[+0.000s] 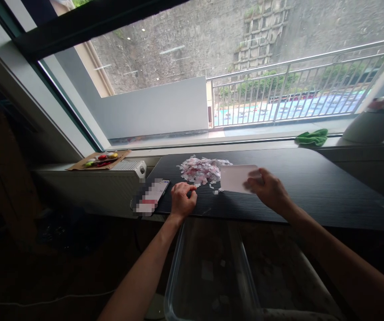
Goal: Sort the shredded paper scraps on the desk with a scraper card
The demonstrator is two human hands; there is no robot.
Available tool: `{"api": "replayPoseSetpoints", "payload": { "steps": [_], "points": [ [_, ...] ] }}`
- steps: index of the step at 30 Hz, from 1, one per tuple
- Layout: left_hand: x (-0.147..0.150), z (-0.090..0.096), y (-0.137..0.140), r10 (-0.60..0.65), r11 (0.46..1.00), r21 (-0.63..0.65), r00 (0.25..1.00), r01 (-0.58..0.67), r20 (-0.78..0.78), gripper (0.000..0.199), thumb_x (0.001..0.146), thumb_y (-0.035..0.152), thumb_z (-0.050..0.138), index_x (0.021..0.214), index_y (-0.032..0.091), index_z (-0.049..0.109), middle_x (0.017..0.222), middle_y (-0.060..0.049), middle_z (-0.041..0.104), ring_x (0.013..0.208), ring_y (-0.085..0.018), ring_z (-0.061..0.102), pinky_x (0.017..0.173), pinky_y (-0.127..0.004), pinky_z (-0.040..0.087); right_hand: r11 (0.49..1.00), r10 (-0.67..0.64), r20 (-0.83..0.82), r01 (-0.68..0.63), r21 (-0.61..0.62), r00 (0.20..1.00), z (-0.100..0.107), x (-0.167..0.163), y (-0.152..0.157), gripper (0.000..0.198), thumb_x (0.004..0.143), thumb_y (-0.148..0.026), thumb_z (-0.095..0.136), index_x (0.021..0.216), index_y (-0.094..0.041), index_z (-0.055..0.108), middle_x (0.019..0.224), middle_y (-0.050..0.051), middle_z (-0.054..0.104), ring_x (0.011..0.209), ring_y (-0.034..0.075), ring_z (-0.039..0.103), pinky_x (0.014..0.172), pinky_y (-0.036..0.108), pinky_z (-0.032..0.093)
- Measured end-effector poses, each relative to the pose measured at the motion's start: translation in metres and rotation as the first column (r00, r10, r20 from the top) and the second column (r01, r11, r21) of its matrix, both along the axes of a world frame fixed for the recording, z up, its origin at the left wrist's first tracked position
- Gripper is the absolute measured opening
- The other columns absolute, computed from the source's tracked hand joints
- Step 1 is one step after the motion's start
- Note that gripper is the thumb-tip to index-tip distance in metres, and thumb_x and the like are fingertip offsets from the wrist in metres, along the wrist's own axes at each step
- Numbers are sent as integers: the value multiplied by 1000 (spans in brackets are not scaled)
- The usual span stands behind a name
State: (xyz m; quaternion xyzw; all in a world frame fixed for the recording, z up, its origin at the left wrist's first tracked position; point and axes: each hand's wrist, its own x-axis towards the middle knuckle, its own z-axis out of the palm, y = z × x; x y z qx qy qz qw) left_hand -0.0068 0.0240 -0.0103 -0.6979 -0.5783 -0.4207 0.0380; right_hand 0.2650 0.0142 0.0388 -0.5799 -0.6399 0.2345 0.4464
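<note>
My right hand grips the right end of a pale, flat card with rounded corners; the fingertips are a little blurred. The card's left edge meets a heap of small white and pinkish paper scraps on the dark table. A few loose scraps lie in front of the heap. Closed on itself, my left hand rests near the table's front edge, just before the heap, with nothing visible in its curled fingers. Below the table edge stands a clear plastic bin with a few pale scraps inside.
A phone, partly blurred out, lies at the table's left corner. Further left, cardboard with colourful small items sits above a white radiator. A green cloth and a pale vase-like container stand on the windowsill.
</note>
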Motion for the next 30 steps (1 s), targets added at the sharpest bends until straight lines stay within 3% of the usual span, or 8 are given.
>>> {"api": "replayPoseSetpoints", "payload": {
  "steps": [5, 11, 18, 23, 30],
  "points": [
    [0, 1, 0, 2, 1000, 9, 1000, -2, -6, 16, 73, 17, 56, 76, 23, 71, 87, -5, 71, 98, -24, 60, 95, -42, 44, 988, -156, 168, 152, 35, 973, 16, 8, -6, 13, 78, -31, 57, 86, -22, 59, 79, 7, 72, 70, 22, 65, 62, 32, 48],
    [0, 1, 0, -7, 1000, 11, 1000, 7, -6, 16, 74, 18, 55, 76, 22, 70, 86, -5, 70, 98, -25, 61, 96, -43, 44, 981, -191, 255, 194, 14, 948, 23, 10, -8, 14, 77, -30, 57, 87, -21, 60, 79, 9, 70, 71, 24, 64, 62, 33, 45],
    [-1, 1, 0, -10, 1000, 1, 1000, 10, -6, 15, 74, 20, 55, 76, 22, 70, 87, -6, 71, 99, -25, 60, 96, -44, 44, 998, -69, 161, 66, 21, 985, 17, 5, -1, 16, 79, -29, 56, 93, -21, 60, 82, 8, 72, 72, 22, 66, 64, 32, 48],
    [-1, 2, 0, -20, 1000, 8, 1000, 20, -7, 15, 73, 19, 55, 76, 22, 70, 86, -6, 71, 98, -25, 61, 95, -43, 45, 987, -161, 217, 154, 48, 963, 17, 13, -1, 14, 78, -30, 57, 88, -21, 60, 80, 9, 71, 71, 23, 64, 63, 33, 47],
    [-1, 1, 0, -12, 1000, 4, 1000, 12, -3, 15, 73, 19, 55, 76, 23, 70, 85, -5, 71, 98, -25, 60, 95, -43, 44, 990, -138, 201, 132, 41, 970, 16, 16, 0, 15, 78, -30, 57, 88, -20, 60, 78, 8, 70, 68, 21, 64, 61, 32, 47]
  ]
}}
